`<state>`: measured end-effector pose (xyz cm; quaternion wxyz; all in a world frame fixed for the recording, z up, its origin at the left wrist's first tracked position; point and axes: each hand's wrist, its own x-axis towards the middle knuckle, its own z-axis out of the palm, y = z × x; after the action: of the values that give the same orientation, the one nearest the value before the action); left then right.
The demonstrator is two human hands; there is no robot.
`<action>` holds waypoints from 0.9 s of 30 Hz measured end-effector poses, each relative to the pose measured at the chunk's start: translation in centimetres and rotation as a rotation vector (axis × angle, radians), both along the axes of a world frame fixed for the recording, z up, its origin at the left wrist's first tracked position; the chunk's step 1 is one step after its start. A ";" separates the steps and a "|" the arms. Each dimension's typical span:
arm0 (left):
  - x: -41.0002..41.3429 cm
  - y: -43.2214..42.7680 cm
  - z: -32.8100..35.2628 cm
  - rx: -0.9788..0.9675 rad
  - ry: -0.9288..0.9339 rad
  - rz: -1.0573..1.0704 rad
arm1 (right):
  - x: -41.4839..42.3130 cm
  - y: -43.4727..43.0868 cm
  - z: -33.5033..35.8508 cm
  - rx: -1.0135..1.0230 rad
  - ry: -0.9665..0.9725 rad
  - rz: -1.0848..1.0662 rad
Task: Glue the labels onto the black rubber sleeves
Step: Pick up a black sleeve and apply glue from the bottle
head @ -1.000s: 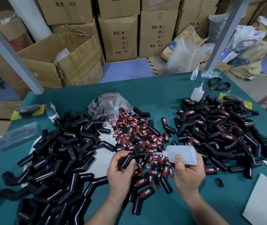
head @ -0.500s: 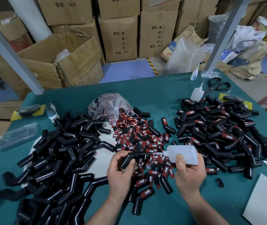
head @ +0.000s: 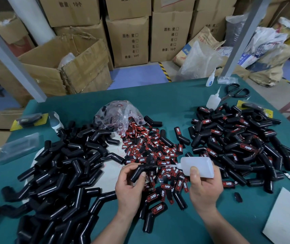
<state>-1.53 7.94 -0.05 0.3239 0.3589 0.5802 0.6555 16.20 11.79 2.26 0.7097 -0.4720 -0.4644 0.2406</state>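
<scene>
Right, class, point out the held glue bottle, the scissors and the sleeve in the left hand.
glue bottle [head: 199,165]: head view, middle of its body.
scissors [head: 230,96]: head view, where the handles meet.
sleeve [head: 136,174]: head view, its lower leg.

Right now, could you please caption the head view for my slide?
Left hand holds a black rubber sleeve; right hand aims a glue bottle at it above scattered red labels.

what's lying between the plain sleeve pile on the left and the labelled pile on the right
In the head view, a heap of red-and-black labels spills from a clear plastic bag there, with a few loose sleeves mixed in.
</scene>
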 end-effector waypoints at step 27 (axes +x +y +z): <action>-0.1 -0.1 -0.2 0.014 0.043 -0.022 | -0.2 -0.3 0.1 0.045 -0.067 0.078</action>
<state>-1.68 7.84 -0.27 0.3159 0.3814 0.5784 0.6482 16.02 11.48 2.41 0.6943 -0.4452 -0.5112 0.2416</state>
